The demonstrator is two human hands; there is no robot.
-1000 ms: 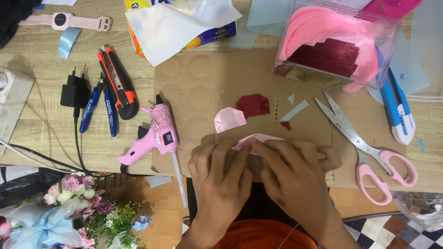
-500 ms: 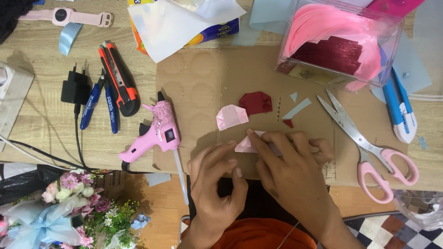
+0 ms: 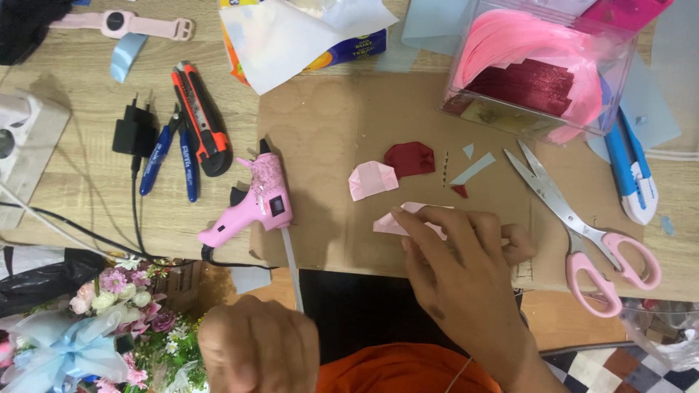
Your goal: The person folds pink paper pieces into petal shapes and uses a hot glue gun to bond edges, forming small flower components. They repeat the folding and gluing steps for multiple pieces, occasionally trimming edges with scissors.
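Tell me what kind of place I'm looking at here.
Probably a home craft table. A pink hot glue gun and pink-handled scissors lie on a brown cardboard work mat, and the right hand presses a folded pale pink paper piece beside a clear plastic box of pink and dark red strips.

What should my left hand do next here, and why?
Probably reach for the pink glue gun. The right hand pins the folded pink piece on the cardboard, while the left hand is free at the table edge, close below the gun.
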